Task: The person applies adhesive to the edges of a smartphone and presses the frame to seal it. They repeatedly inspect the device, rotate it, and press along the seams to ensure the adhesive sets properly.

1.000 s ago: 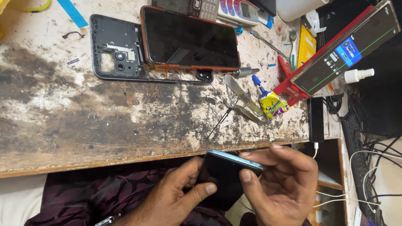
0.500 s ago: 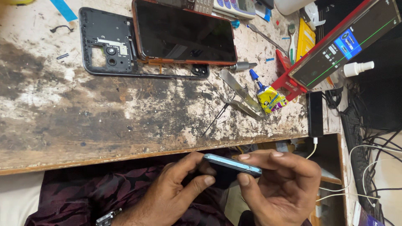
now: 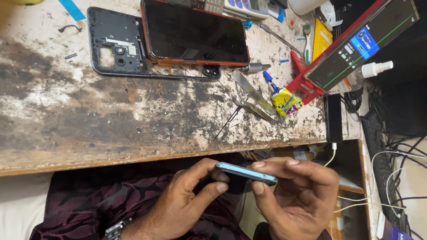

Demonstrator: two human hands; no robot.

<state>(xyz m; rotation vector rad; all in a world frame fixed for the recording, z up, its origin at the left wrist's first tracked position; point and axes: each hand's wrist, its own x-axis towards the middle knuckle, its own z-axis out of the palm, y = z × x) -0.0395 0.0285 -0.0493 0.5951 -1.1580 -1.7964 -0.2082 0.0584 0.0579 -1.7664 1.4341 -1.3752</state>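
while both hands pinch phone, stained wooden bench above.

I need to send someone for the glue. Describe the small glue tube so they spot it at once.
Start at the worn wooden bench and go to its right end, where a red stand props up a lit phone. The glue tube lies just left of the stand's foot, beside the metal tweezers. It alone is yellow with a blue nozzle.

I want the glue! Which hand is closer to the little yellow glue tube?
Right. The right hand is below the glue tube, off the bench edge; the left hand is farther left. Both hold a phone.
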